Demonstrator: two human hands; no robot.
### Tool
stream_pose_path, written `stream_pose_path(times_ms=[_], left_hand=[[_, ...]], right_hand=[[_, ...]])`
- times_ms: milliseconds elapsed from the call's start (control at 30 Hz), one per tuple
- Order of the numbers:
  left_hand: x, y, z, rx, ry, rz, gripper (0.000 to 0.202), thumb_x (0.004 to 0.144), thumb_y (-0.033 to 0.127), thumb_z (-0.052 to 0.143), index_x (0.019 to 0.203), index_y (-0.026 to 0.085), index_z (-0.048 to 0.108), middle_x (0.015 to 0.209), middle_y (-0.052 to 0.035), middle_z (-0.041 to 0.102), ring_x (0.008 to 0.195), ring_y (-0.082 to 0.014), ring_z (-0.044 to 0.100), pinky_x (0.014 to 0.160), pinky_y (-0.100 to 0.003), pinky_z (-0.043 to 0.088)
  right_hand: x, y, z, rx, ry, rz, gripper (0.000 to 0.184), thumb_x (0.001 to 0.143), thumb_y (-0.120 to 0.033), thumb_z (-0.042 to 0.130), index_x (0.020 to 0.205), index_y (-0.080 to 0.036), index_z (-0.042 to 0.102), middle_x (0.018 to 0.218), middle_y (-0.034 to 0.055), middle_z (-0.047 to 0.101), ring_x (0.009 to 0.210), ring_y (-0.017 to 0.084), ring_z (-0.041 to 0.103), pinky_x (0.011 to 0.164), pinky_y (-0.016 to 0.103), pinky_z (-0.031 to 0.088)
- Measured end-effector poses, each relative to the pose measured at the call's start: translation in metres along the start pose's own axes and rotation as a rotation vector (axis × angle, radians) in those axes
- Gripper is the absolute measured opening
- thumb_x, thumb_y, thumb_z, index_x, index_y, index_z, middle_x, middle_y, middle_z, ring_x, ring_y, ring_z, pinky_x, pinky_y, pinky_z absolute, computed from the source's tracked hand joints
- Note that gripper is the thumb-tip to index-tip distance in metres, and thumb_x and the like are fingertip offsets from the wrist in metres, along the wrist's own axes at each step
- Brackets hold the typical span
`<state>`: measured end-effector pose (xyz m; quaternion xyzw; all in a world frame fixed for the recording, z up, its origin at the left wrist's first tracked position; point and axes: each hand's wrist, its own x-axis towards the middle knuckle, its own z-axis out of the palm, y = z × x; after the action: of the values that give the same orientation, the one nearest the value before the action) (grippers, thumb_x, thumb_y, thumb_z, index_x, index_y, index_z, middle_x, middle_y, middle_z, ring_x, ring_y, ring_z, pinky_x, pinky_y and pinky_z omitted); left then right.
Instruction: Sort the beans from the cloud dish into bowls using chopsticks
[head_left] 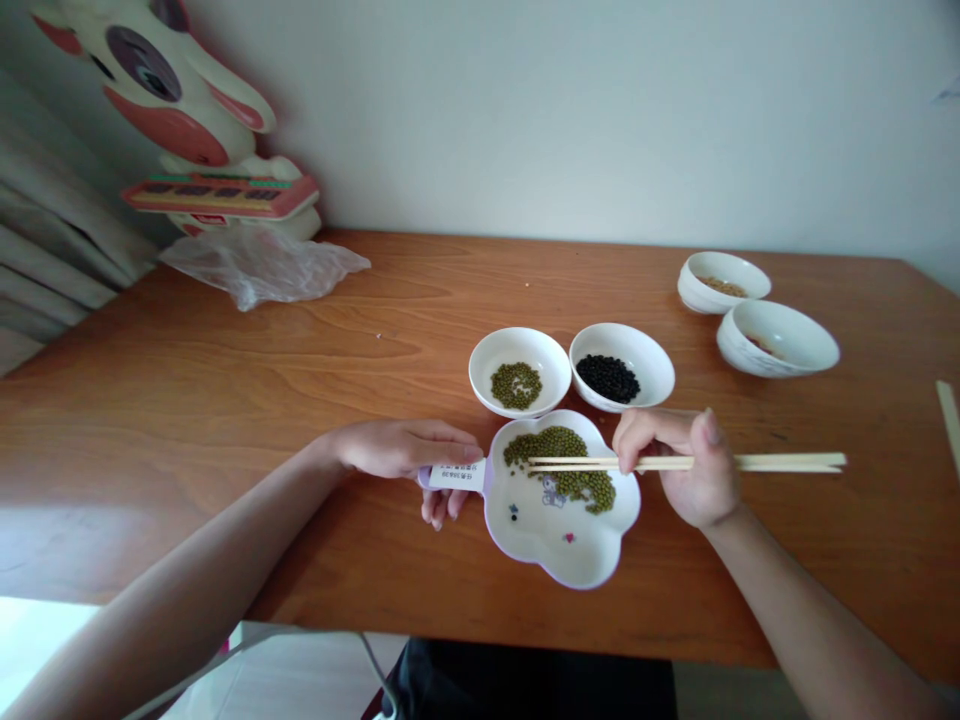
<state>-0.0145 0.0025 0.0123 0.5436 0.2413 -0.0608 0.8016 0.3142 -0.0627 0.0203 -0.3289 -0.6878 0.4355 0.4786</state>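
My left hand [411, 452] is closed around the short handle of a white flower-shaped dish [525, 530] with a lilac rim and a printed label on the handle. Green mung beans [555, 445] lie over the dish's upper part, and a dark speck shows near its left side. In my right hand [694, 460] is a pair of wooden chopsticks [772, 462], their tips over the mung beans. Whether the tips pinch a bean cannot be made out. Just behind the dish stand a white bowl [484, 375] of mung beans and a white bowl [660, 375] of black beans.
Two more white bowls stand at the back right; one [694, 292] has yellowish bits, the other [795, 355] reddish ones. A crumpled plastic bag [262, 265] lies before a cow-shaped toy keyboard [225, 195] at the back left. A pale stick [949, 415] is at the right edge.
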Motion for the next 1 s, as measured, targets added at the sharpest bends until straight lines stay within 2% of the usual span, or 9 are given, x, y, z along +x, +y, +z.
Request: stream_pose_path(times_ms=[300, 500, 700, 1000], left_hand=[[0.0015, -0.0018, 0.0000, -0.008, 0.002, 0.014, 0.035, 0.100, 0.052, 0.051, 0.090, 0.024, 0.071, 0.084, -0.0083, 0.072, 0.059, -0.0169, 0.067, 0.054, -0.028, 0.051], [0.0001, -0.0007, 0.0009, -0.013, 0.013, 0.006, 0.035, 0.100, 0.052, 0.052, 0.094, 0.022, 0.069, 0.085, -0.0075, 0.073, 0.061, -0.0165, 0.068, 0.060, -0.030, 0.056], [0.0005, -0.0002, -0.0001, 0.002, 0.001, 0.009, 0.036, 0.099, 0.053, 0.053, 0.091, 0.021, 0.069, 0.086, -0.0099, 0.074, 0.062, -0.0181, 0.069, 0.055, -0.028, 0.052], [0.0012, -0.0003, -0.0001, 0.025, 0.005, -0.002, 0.038, 0.100, 0.054, 0.050, 0.090, 0.022, 0.068, 0.086, -0.0099, 0.074, 0.061, -0.0186, 0.069, 0.057, -0.030, 0.053]], right_hand=[[0.0000, -0.0010, 0.0003, -0.012, 0.006, 0.010, 0.074, 0.105, -0.059, 0.020, 0.067, -0.021, 0.070, 0.061, 0.0043, 0.062, 0.057, 0.017, 0.054, 0.055, 0.034, 0.038], [0.0001, -0.0005, 0.0001, -0.020, 0.009, 0.011, 0.074, 0.105, -0.060, 0.020, 0.066, -0.021, 0.069, 0.060, 0.0042, 0.062, 0.056, 0.017, 0.055, 0.055, 0.034, 0.038], [-0.0008, 0.0008, 0.0001, -0.018, 0.016, 0.021, 0.074, 0.104, -0.060, 0.021, 0.066, -0.021, 0.070, 0.060, 0.0043, 0.062, 0.056, 0.017, 0.055, 0.055, 0.034, 0.038], [-0.0006, 0.0002, 0.0005, -0.017, 0.015, 0.019, 0.074, 0.105, -0.059, 0.021, 0.066, -0.021, 0.071, 0.060, 0.0047, 0.062, 0.056, 0.018, 0.055, 0.055, 0.035, 0.038]])
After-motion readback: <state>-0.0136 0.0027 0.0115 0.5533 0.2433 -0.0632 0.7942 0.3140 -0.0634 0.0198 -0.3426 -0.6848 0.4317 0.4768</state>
